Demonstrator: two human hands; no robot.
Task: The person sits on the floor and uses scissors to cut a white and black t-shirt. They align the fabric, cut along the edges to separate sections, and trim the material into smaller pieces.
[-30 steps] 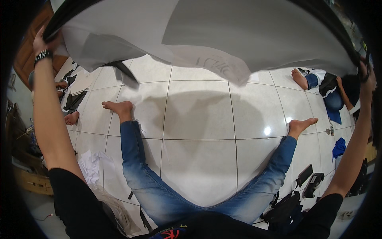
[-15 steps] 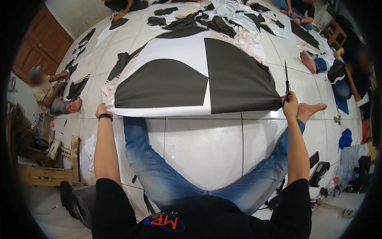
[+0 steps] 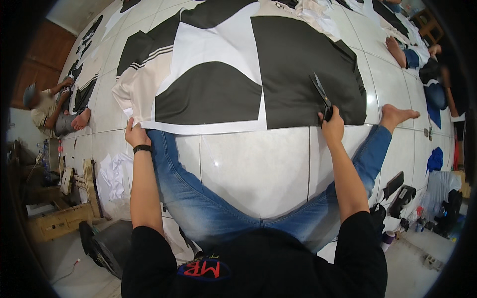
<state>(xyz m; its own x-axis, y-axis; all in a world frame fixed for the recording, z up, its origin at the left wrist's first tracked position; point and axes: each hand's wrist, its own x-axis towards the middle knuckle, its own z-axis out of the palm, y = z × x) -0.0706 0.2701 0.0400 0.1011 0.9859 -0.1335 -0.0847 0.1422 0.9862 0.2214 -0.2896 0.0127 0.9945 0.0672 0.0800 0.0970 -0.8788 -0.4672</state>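
A wide sheet of fabric, printed with dark grey shapes on white, is spread on the floor in front of my legs. My left hand pinches its near left corner, beside a pale beige part with dark stripes. In my right hand is a pair of scissors, its handles in my fingers and its blades slightly apart, pointing away from me. The scissors are over the dark right-hand part of the fabric, near its front edge. I cannot tell whether the blades touch it.
My jeans-clad legs spread to either side of the tiled floor. A person sits at the left, another at the right. White cloth lies by a wooden frame on the left. More fabric lies beyond.
My right hand has let go of the fabric's right corner and moved left with the scissors. The fabric lies flatter and wider. My left hand remains at the left corner.
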